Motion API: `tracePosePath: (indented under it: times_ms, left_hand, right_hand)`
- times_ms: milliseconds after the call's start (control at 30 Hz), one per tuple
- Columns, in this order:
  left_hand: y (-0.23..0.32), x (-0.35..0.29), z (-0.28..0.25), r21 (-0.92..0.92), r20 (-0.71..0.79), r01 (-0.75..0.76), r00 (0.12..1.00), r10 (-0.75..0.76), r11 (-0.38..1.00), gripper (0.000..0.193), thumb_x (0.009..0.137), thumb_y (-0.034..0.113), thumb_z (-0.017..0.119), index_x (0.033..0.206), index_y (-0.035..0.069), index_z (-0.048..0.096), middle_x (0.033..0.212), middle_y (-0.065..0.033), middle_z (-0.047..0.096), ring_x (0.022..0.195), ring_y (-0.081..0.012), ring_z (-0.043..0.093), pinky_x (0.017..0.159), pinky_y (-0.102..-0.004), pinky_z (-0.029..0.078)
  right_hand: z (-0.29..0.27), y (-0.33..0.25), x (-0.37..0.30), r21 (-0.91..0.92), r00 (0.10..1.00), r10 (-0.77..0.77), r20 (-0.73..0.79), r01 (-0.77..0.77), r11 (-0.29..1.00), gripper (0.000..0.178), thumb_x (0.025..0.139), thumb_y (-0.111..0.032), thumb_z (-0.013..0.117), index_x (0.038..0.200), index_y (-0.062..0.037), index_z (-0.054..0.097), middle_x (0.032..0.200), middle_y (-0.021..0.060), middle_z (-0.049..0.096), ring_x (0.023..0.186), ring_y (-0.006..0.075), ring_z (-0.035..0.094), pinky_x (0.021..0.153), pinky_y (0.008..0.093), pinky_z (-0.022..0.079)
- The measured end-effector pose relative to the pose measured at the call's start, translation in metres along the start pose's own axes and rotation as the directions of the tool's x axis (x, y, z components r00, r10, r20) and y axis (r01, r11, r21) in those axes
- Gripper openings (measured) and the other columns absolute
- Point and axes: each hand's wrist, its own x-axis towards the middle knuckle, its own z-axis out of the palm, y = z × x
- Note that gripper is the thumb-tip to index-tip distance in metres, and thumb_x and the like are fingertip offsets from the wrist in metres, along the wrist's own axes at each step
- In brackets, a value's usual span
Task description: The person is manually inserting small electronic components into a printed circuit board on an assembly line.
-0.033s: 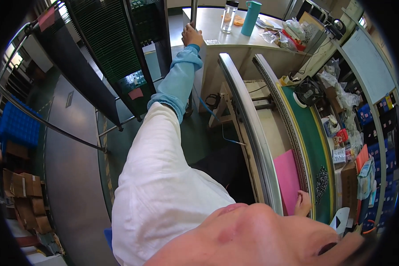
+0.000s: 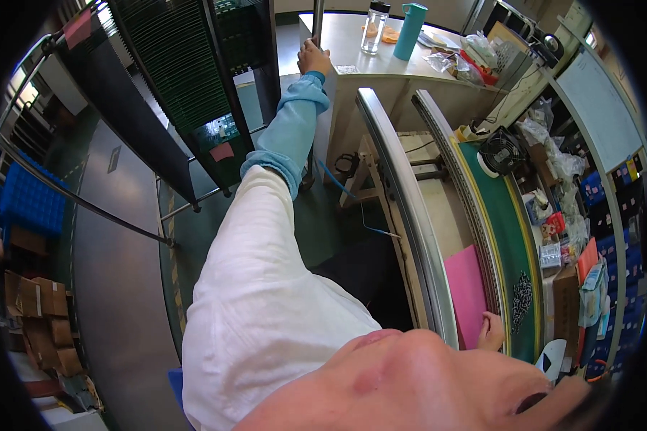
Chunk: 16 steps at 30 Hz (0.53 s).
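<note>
Stretched far forward, my left hand (image 2: 315, 57) is closed around an upright metal pole (image 2: 318, 20) at the corner of a white-topped table. Just left of it stands a black rack (image 2: 176, 86) filled with closely spaced green circuit boards. My right hand (image 2: 491, 332), at the lower right, is curled over the inner conveyor rail (image 2: 459, 176), with part of its fingers hidden. Next to it a pink sheet (image 2: 467, 287) lies between the rails. A silver outer rail (image 2: 399, 194) runs beside the sheet. A blue cord with a thin tip (image 2: 381, 230) hangs near this rail.
The white table (image 2: 349, 39) holds a clear bottle (image 2: 374, 29), a teal flask (image 2: 410, 32) and plastic bags. A small black fan (image 2: 501, 149) stands by the green strip (image 2: 492, 183). A curved cart rail (image 2: 72, 197), a blue crate (image 2: 32, 197) and cardboard boxes (image 2: 43, 298) are leftward.
</note>
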Motion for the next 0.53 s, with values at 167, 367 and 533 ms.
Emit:
tracePosePath:
  times_ms: [167, 367, 533]
  left_hand:
    - [-0.04, 0.023, -0.035, -0.213, 0.185, -0.102, 0.972, 0.143, 0.972, 0.054, 0.088, 0.019, 0.073, 0.136, 0.004, 0.053, 0.129, -0.0186, 0.065, 0.115, -0.0334, 0.065, 0.1, -0.0396, 0.051]
    - [-0.157, 0.024, -0.177, -0.21, -0.438, -0.282, 0.883, 0.168, 0.936, 0.031, 0.08, 0.004, 0.071, 0.11, 0.007, 0.064, 0.103, -0.0125, 0.063, 0.094, -0.0291, 0.063, 0.086, -0.0407, 0.051]
    - [-0.287, 0.044, -0.321, 0.011, -0.854, 0.35, 0.491, -0.173, 0.937, 0.063, 0.072, 0.01, 0.082, 0.126, 0.011, 0.051, 0.122, -0.0162, 0.046, 0.106, -0.038, 0.055, 0.101, -0.0469, 0.044]
  right_hand:
    - [0.003, 0.011, 0.004, 0.029, 0.997, 0.016, 0.075, -0.018, 0.999, 0.014, 0.091, 0.002, 0.056, 0.1, -0.0004, 0.066, 0.092, 0.0152, 0.065, 0.085, 0.0322, 0.065, 0.077, 0.0377, 0.052]
    - [0.006, 0.014, -0.001, 0.074, 0.986, 0.108, 0.126, -0.117, 0.99, 0.014, 0.091, 0.003, 0.056, 0.1, 0.0009, 0.066, 0.092, 0.0151, 0.065, 0.084, 0.0306, 0.065, 0.077, 0.037, 0.053]
    - [0.012, 0.026, -0.007, 0.024, 0.984, 0.143, 0.109, -0.146, 0.989, 0.015, 0.092, 0.002, 0.056, 0.103, 0.0003, 0.067, 0.096, 0.0159, 0.066, 0.086, 0.0292, 0.066, 0.078, 0.038, 0.053]
